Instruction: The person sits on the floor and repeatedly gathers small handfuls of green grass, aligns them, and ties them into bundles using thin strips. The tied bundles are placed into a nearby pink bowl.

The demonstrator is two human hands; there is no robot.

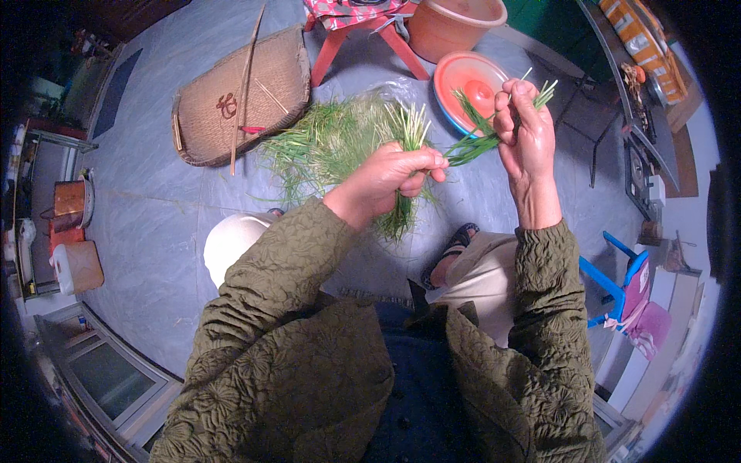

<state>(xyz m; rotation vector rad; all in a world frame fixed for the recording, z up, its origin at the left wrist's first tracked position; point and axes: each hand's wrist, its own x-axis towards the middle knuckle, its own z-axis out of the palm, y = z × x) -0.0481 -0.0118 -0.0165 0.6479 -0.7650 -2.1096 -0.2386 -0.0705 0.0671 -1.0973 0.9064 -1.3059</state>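
Observation:
My left hand (pixel 399 171) is closed around a bundle of garlic chives (pixel 413 128), pale stem ends up and green leaves hanging below the fist. My right hand (pixel 527 124), raised to the right, grips a smaller bunch of chives (pixel 483 142). The pale ends of that bunch stick out above the fingers, and its green leaves trail leftward to my left fingertips. Beyond my left hand, a loose pile of chives (pixel 324 130) is spread on the grey floor, partly on clear plastic film.
A woven winnowing basket (pixel 202 124) with a long stick (pixel 248 87) across it lies at left. A red stool (pixel 341 43), an orange tub (pixel 451 29) and a red lidded basin (pixel 460 72) stand ahead. A blue-framed chair (pixel 616 283) is at right, a plastic jug (pixel 81 267) at left.

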